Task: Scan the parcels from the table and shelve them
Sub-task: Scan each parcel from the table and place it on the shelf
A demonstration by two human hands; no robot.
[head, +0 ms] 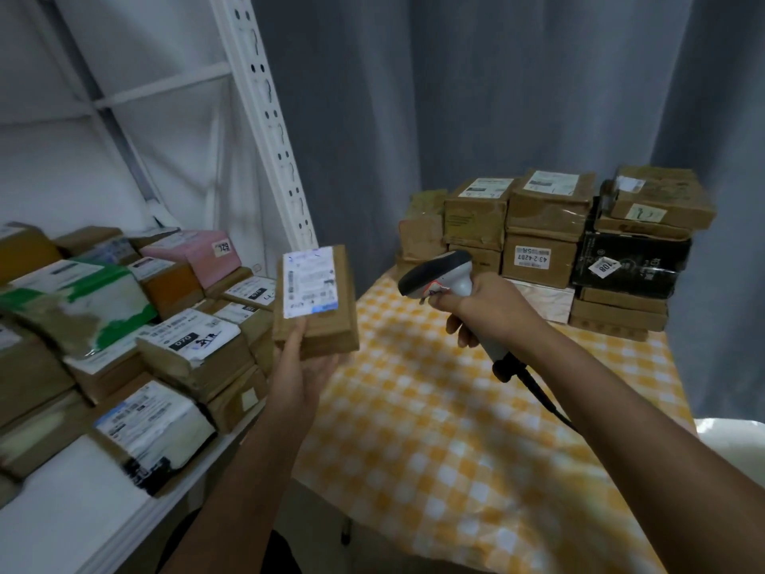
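My left hand holds a small brown cardboard parcel from below, thumb on its front, its white label facing me. It hangs between the shelf and the table. My right hand grips a grey and black barcode scanner by the handle, head aimed left toward the parcel's label, a short gap between them. The scanner's dark cable trails down along my forearm. A stack of brown parcels stands at the far end of the table.
A white shelf on the left carries several labelled parcels, one pink, one green and white. A white perforated upright rises beside it. The table has a yellow checked cloth. A grey curtain hangs behind.
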